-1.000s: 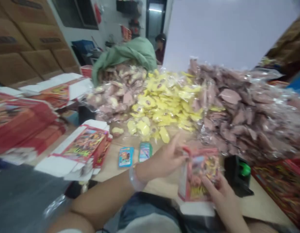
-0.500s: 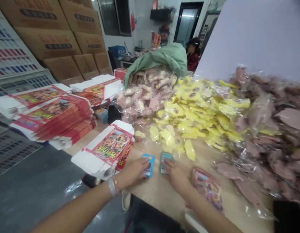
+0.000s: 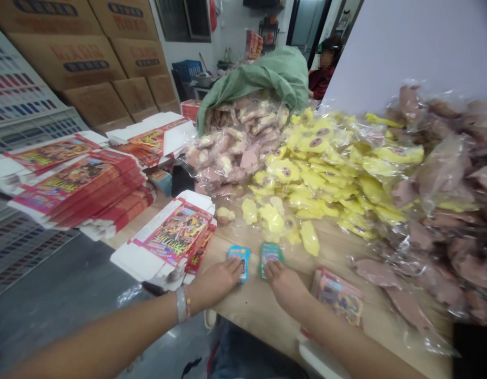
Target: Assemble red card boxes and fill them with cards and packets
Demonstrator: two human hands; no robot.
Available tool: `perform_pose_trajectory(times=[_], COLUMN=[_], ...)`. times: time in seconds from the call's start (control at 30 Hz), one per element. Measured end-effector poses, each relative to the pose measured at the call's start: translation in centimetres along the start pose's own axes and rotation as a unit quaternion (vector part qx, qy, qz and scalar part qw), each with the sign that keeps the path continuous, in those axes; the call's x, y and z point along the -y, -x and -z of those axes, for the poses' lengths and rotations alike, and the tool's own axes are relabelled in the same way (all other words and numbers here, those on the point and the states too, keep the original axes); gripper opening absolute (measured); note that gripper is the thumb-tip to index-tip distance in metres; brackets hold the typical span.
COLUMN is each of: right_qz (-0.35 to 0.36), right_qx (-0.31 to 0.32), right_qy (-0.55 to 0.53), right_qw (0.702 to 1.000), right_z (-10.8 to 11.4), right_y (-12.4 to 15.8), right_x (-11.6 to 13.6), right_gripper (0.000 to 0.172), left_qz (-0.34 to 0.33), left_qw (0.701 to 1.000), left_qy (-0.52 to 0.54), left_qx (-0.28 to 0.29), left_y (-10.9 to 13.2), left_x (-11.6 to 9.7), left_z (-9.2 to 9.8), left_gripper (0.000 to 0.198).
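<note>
My left hand [image 3: 215,284] lies palm down with its fingertips against a small blue printed card [image 3: 239,262]. My right hand [image 3: 286,287] rests just beside it, fingers on a small green printed card [image 3: 271,258]. Both cards lie on the wooden table [image 3: 259,310]. A red printed carton [image 3: 338,297] lies to the right of my right hand, partly hidden by my forearm. A flat printed box blank [image 3: 168,237] sits left of the cards. Yellow plastic-wrapped packets [image 3: 314,179] are heaped just beyond them.
Heaps of pink wrapped packets [image 3: 235,150] spill from a green sack [image 3: 259,79], and more lie at right [image 3: 444,179]. Stacks of flat red boxes [image 3: 78,179] sit at left. Cardboard cartons [image 3: 70,63] stand behind. A person [image 3: 322,73] sits at the back.
Both hands have let go of the red printed carton, which now lies on the table, and have moved left onto the two cards. The view has turned left and steadied.
</note>
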State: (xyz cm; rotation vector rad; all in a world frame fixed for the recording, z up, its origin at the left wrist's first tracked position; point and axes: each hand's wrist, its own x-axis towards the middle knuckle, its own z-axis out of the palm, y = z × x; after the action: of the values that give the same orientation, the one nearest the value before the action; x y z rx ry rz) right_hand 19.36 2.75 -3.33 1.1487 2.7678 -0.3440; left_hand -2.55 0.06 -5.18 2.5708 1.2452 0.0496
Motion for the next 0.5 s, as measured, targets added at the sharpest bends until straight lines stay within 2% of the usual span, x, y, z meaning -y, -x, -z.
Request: perform_pose_trajectory(times=[0.1,0.33,0.5], right_qz=[-0.017,-0.004,-0.014], right_qx=[-0.012,-0.038,-0.052], right_qy=[0.003,-0.044,-0.082], right_qw=[1.0,0.998,0.995], right_z=[0.2,0.1,0.9], right_y=[0.3,0.8,1.1], right_x=[0.3,-0.7,-1.4], right_gripper=[0.032,0.021,0.013], left_qz=[-0.02,-0.053,-0.028], left_qw=[1.0,0.998,0.999], left_qy=[-0.001,0.011,0.0], left_qx=[0.012,0.043,0.043], left_y=[-0.3,-1.1,-1.1], left_x=[0.3,1.1,0.9], left_z=[0.7,4.1,4.4], left_gripper=[0.037,0.036,0.048])
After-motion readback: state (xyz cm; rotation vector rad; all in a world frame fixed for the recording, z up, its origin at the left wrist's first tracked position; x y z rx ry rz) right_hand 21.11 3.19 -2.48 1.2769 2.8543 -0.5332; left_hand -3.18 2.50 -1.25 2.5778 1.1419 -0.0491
